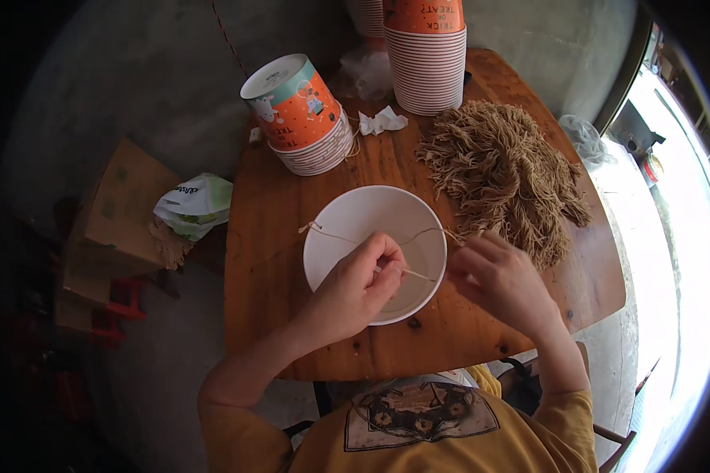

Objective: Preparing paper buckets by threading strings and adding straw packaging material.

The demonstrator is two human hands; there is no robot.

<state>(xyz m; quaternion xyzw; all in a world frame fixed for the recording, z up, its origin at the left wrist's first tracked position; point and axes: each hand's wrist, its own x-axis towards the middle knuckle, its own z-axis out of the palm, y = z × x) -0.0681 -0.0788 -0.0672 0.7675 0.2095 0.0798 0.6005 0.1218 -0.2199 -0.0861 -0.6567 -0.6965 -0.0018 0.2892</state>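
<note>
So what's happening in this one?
Someone sits at a wooden table, hands over a white bucket. The left hand pinches a thin pale piece; the right hand is at the bucket's right side, its grip unclear. A cord crosses the opening. Tan strands lie heaped beyond.

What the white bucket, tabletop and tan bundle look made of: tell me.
White bucket: probably coated paperboard, smooth, low sheen; its thin, even wall suggests this, though plastic is possible.
Tabletop: wood, apparently varnished; brown grain, dark knot-like spots, soft sheen.
Tan bundle: likely cotton or similar fibre cord, matt; many loose strands.
</note>
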